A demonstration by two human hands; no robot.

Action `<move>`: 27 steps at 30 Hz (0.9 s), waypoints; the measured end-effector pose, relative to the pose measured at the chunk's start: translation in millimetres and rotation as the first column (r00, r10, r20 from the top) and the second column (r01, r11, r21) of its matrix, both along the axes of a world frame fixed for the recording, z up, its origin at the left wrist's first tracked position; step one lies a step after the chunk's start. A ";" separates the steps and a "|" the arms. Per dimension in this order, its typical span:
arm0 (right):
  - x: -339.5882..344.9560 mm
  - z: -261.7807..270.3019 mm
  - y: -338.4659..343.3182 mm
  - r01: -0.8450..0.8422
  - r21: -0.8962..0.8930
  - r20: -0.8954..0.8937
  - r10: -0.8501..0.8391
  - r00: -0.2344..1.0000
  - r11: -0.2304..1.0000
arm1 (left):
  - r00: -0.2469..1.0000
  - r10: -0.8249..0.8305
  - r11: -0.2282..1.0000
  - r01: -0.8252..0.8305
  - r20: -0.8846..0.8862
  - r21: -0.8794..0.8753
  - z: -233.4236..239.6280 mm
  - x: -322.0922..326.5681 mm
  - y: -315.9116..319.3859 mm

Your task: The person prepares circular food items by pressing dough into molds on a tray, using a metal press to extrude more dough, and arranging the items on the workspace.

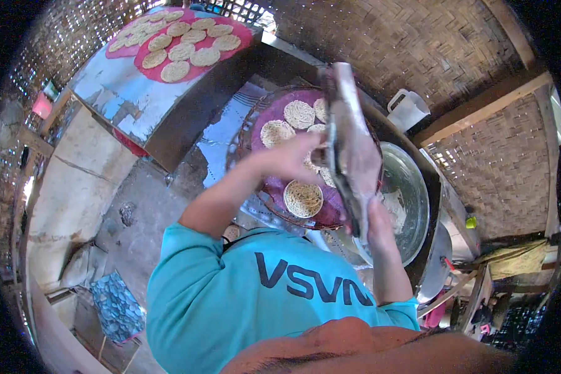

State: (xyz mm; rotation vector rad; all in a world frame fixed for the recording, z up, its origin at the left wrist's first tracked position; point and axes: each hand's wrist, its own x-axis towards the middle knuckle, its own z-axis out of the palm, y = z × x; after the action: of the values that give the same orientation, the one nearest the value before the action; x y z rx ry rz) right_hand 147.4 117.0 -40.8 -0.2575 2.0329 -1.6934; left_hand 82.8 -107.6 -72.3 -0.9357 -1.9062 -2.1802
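Observation:
A blurred, flat, light-coloured board-like thing stands on edge over the right part of a round woven tray lined with purple cloth. My right hand grips its lower end. Beside its left face is my left hand, fingers spread; whether they touch it is blurred. Round, pale, noodle-like discs lie on the purple cloth. Nearest my body on the tray, another round of strands sits in a pale ring.
A large metal basin with whitish contents stands right of the tray. Behind it is a translucent plastic jug by the woven wall. At the upper left, a worn table bears more discs on pink cloths.

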 end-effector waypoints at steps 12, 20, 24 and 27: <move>8.0 -62.6 -8.2 0.179 0.773 -0.569 0.539 0.621 0.609 | 0.738 -0.131 0.707 -0.398 0.662 0.584 -69.2 42.0 -76.5; 4.0 -55.0 -16.1 0.075 0.768 -0.539 0.577 0.614 0.636 | 0.880 0.183 0.918 -0.313 0.438 0.244 -32.1 63.8 -86.3; 3.1 -53.7 -6.8 0.100 0.743 -0.567 0.543 0.619 0.661 | 0.886 0.256 0.920 -0.346 0.387 0.183 -26.3 68.9 -79.5; 3.8 -55.7 -8.4 0.080 0.761 -0.548 0.571 0.612 0.644 | 0.890 0.314 0.924 -0.366 0.331 0.110 -19.8 69.1 -75.0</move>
State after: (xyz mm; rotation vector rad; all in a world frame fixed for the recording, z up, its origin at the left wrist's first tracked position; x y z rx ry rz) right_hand 151.2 108.6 -96.6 -1.0884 2.8817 -0.4090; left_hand 152.0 -182.6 -92.2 -0.2128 -1.7914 -2.3183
